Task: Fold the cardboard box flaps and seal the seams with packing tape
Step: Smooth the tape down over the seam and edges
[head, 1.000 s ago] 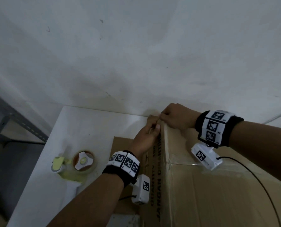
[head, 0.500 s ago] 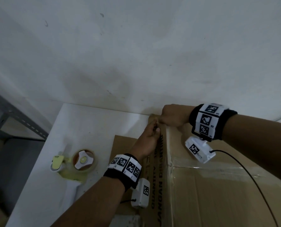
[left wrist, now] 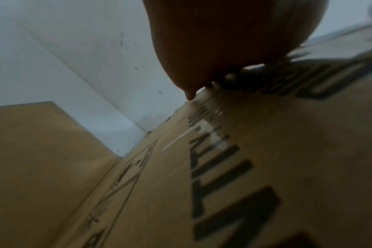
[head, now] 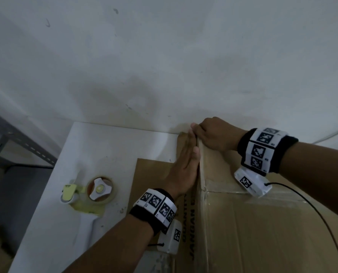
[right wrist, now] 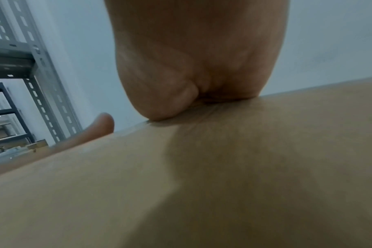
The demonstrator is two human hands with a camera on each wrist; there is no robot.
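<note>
A large cardboard box (head: 272, 233) stands at the lower right with its top flaps down and clear tape (head: 223, 189) across the top seam. My left hand (head: 186, 160) lies flat, fingers straight, pressed on the box's printed left side (left wrist: 265, 167) just under the top edge. My right hand (head: 209, 134) sits on the box's far left top corner, fingers curled over the edge, thumb pointing left. In the right wrist view its palm (right wrist: 198, 58) rests on the box top (right wrist: 202, 184). Whether it holds a tape end is hidden.
A yellow-green tape dispenser (head: 89, 194) with a roll lies on the white table (head: 105, 144), left of the box. A flat cardboard sheet (head: 150, 174) lies under my left forearm. The wall is right behind the box. A grey metal rack (head: 16, 144) stands at the far left.
My left hand has gone from pinching at the box's far corner to lying flat against the box's side. The right hand has stayed on that corner.
</note>
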